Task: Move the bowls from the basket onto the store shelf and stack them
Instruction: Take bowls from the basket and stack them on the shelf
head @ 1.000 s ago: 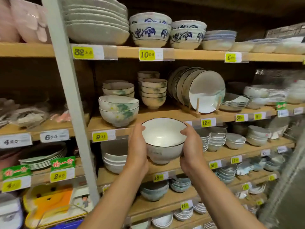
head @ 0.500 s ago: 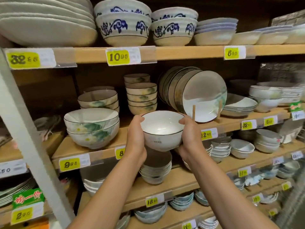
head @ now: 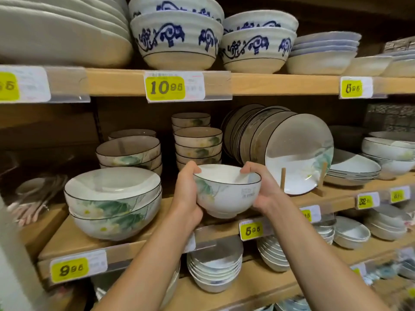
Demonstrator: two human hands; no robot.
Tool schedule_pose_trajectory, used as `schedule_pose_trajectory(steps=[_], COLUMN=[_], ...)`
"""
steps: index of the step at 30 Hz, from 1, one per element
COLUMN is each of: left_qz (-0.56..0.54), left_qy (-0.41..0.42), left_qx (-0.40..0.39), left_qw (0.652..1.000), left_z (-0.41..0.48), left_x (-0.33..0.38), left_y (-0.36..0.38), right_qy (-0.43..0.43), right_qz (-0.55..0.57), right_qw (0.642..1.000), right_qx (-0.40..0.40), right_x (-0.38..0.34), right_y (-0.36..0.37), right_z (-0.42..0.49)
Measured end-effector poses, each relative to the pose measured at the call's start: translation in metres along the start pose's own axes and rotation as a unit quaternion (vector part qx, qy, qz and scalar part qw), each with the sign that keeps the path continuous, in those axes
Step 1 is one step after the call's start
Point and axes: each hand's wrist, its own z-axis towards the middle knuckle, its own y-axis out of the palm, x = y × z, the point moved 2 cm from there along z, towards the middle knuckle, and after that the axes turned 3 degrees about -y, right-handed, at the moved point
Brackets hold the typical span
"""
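I hold a small white bowl (head: 226,196) with a dark rim, a green leaf pattern and a barcode sticker, just above the front of the middle wooden shelf (head: 170,203). My left hand (head: 186,196) grips its left side, thumb over the rim. On the right side my right hand (head: 260,189) grips it the same way. Directly behind the bowl stands a stack of several matching small bowls (head: 197,144). The basket is out of view.
Two big leaf-pattern bowls (head: 114,203) sit stacked to the left, medium ones (head: 130,151) behind them. Plates (head: 294,153) lean on a wooden rack to the right. Blue-patterned bowls (head: 177,39) fill the shelf above; small dishes (head: 215,270) sit below.
Both hands have lifted the bowl up and forward toward the middle shelf, and its side pattern now shows. The view has moved closer to the shelves.
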Motion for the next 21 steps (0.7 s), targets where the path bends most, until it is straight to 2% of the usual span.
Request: schedule_pose_trajectory(steps=[3, 5, 7, 11, 13, 17, 21], left_qz=[-0.031, -0.038, -0.039, -0.046, -0.012, 0.048, 0.063], left_qy=[0.010, 0.027, 0.060, 0.132, 0.150, 0.172, 0.210], left_qx=[0.036, 0.077, 0.130, 0.200, 0.198, 0.124, 0.099], left_qw=[0.999, 0.996, 0.989, 0.970, 0.969, 0.976, 0.971], left_z=[0.002, 0.004, 0.007, 0.011, 0.011, 0.002, -0.004], left_x=[-0.001, -0.003, -0.004, -0.009, -0.014, -0.018, -0.008], left_y=[0.002, 0.001, 0.003, 0.013, 0.015, 0.017, 0.014], right_qy=[-0.007, -0.069, -0.140, -0.236, -0.216, -0.128, -0.149], right_qz=[0.014, 0.009, -0.032, -0.179, -0.167, -0.094, -0.080], right_qw=[1.000, 0.994, 0.981, 0.945, 0.951, 0.979, 0.984], right_qx=[0.025, 0.085, 0.128, 0.139, 0.147, 0.129, 0.063], right_x=[-0.001, 0.004, 0.016, 0.034, 0.028, 0.009, -0.004], right_y=[0.000, -0.007, -0.011, 0.005, 0.002, -0.011, -0.011], right_z=[0.008, 0.013, 0.013, 0.006, 0.014, 0.031, 0.037])
